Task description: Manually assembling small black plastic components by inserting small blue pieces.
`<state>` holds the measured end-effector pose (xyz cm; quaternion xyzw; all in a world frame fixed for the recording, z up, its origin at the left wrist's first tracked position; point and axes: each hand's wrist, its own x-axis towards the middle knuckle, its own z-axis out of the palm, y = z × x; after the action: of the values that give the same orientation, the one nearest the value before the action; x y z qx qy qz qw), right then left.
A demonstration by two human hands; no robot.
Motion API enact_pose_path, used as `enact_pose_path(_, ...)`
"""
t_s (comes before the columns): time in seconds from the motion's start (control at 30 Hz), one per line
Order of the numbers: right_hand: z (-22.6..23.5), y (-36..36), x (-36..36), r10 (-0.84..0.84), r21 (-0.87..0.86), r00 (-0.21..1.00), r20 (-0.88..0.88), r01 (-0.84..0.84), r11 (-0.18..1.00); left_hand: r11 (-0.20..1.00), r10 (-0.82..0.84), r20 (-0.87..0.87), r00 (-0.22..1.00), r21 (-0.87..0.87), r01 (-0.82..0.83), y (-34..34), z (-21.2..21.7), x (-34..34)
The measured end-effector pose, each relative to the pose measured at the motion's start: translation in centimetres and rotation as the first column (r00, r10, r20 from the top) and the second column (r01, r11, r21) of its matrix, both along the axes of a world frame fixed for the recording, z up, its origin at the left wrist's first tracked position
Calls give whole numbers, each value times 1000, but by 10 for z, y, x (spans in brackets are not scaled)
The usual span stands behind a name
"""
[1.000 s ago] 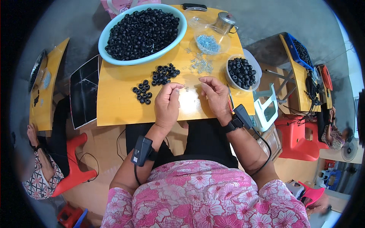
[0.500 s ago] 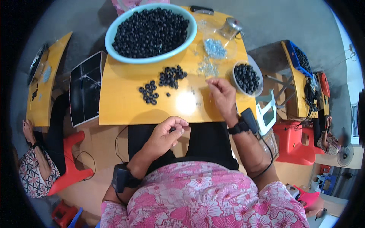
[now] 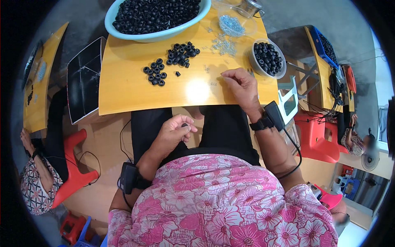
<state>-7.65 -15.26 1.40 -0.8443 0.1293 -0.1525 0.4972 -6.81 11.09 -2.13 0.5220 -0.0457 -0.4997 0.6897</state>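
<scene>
The left hand point(image 3: 173, 133) sits low over the lap, below the near edge of the yellow table point(image 3: 123, 94), its fingers curled shut around 1 small black ring point(image 3: 184, 124) pinched at the fingertips. The right hand point(image 3: 242, 84) rests on the tabletop with its fingers drawn together in a pinch; whether they hold one of the tiny clear parts point(image 3: 224, 43) scattered just beyond them cannot be told. 2 loose clusters of black rings point(image 3: 155, 76) lie well to the left of those fingertips, and a small white bowl point(image 3: 267, 59) of rings stands just past them. This looks like the pairing step: a ring is in hand, and the next move calls for bringing both pinches together precisely.
</scene>
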Motion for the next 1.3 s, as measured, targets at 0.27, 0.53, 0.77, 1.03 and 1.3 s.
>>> enact_pose_path(0.27,5,14,-5,197,-277,980,35,-180,944,994,-31,26,999,108,28,-1,3,-1)
enact_pose_path(0.53,-7,19,-4,193,-509,978,75,-129,851,999,43,-12,999,6,-43,3,-1,-1)
enact_pose_path(0.77,-7,21,-3,230,-664,973,31,-152,732,958,222,-112,969,-158,-238,4,4,0)
enact_pose_path(1.03,3,42,-20,366,-417,925,104,-294,860,935,225,-142,964,-246,-254,7,-1,1)
enact_pose_path(1.3,13,80,-29,567,-321,817,105,-511,797,922,243,-87,966,-287,-258,5,-1,1)
